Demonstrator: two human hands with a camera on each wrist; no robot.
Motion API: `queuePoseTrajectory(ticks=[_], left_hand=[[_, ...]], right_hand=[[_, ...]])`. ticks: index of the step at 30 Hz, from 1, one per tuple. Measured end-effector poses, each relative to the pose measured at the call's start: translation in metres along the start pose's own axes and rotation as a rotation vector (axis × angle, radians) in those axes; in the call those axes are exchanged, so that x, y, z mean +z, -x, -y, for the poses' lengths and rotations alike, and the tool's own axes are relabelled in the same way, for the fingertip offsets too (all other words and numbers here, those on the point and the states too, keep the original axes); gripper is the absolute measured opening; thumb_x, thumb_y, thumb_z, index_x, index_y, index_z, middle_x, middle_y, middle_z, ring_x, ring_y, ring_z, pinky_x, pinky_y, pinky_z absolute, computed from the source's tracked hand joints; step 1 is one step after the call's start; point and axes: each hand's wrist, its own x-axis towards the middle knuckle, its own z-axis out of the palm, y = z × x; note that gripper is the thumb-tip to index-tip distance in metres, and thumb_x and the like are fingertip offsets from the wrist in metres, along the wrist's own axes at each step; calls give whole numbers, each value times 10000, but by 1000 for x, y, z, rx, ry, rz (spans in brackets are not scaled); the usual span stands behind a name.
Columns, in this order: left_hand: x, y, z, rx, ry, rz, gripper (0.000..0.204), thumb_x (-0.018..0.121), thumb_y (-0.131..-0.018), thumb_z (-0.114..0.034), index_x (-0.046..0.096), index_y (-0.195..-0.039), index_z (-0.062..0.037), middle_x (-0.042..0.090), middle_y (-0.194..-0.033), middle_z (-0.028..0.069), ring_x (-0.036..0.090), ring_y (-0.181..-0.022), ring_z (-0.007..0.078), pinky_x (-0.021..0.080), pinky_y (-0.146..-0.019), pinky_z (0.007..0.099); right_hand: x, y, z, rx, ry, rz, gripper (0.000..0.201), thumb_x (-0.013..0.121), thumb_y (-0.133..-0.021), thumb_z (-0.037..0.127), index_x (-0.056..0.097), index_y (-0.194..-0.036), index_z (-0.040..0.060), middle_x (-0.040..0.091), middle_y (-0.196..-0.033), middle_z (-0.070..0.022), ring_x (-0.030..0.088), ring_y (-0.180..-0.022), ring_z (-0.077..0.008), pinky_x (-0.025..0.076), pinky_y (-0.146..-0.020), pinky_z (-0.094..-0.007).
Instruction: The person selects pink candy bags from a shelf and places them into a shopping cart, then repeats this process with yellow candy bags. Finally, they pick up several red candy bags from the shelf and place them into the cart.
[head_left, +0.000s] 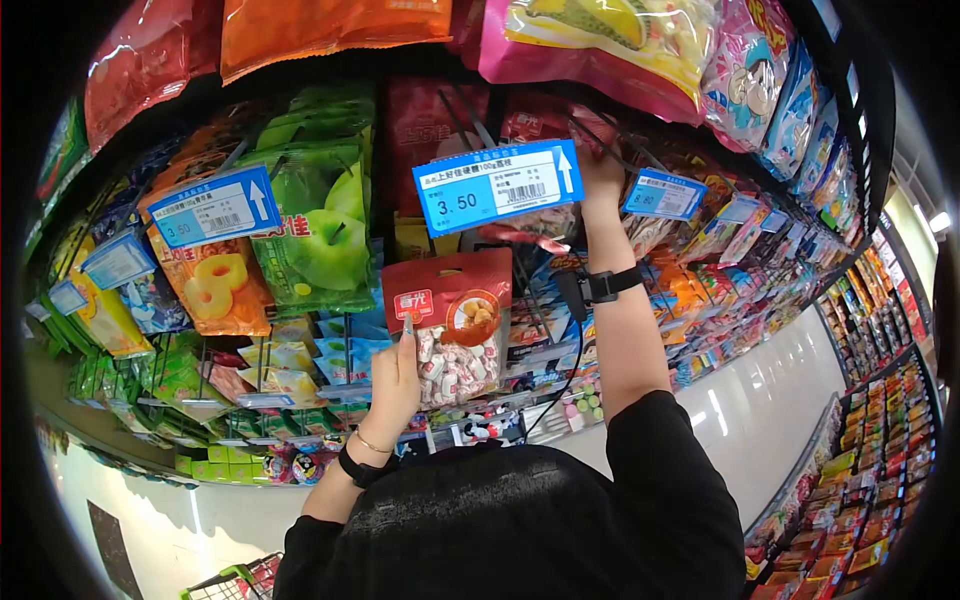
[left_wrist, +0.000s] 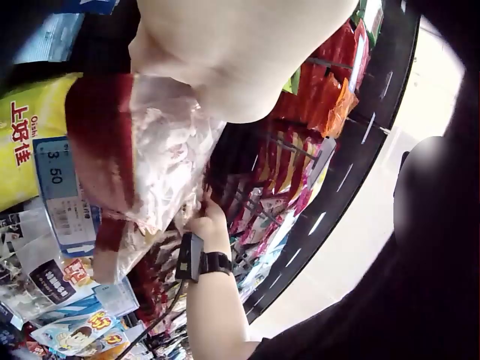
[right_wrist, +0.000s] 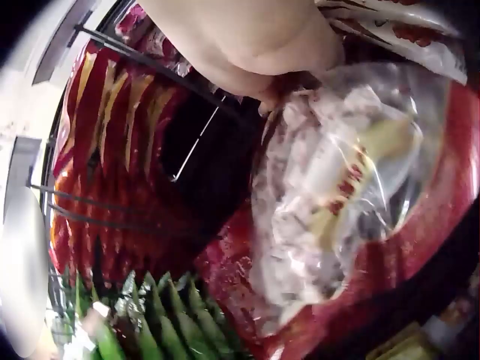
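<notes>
A red-topped bag of candy (head_left: 460, 335), with a clear lower half full of wrapped sweets, is upright before the shelf. My left hand (head_left: 397, 385) holds its left edge, thumb against the front. The left wrist view has this bag (left_wrist: 109, 146) close by, beside the left hand (left_wrist: 240, 56). My right hand (head_left: 603, 185) reaches up behind a blue price tag (head_left: 498, 188) among hanging bags. In the right wrist view, the right hand (right_wrist: 255, 41) grips the edge of another clear and red bag of candy (right_wrist: 337, 180); its fingertips are partly hidden.
Metal hooks (right_wrist: 135, 52) stick out around the right hand. Green apple candy bags (head_left: 315, 225) and orange bags (head_left: 215, 275) hang to the left. Large bags (head_left: 335, 35) overhang above. At lower left stands part of a shopping cart (head_left: 235, 582); an aisle floor (head_left: 720, 420) runs on the right.
</notes>
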Motion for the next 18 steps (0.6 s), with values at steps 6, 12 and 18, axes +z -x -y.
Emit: queuePoseTrajectory(ticks=[6, 12, 18], left_hand=[[0, 7, -7, 22, -52, -41, 558, 292, -966, -334, 412, -559, 28, 349, -443, 79, 312, -440, 133, 236, -422, 358], [17, 4, -19, -26, 58, 68, 545, 302, -969, -326, 428, -565, 17, 369, -450, 44, 319, -452, 104, 250, -421, 334], [70, -6, -63, 50, 121, 219, 510, 321, -967, -299, 462, -584, 6, 418, -490, 33, 374, -498, 96, 308, -465, 307]], right_hand=[[1, 59, 31, -538, 576, -171, 677, 658, -738, 72, 305, -1306, -33, 388, -1254, -265, 376, -1177, -405, 328, -978, -424], [-41, 143, 38, 54, -366, 398, 412, 586, -840, 96, 460, -1220, -2, 500, -1156, -95, 507, -1002, -143, 443, -814, -262], [-83, 166, 58, 478, -624, 469, 274, 550, -879, 118, 564, -1127, 2, 625, -987, -35, 582, -851, -87, 464, -747, -225]])
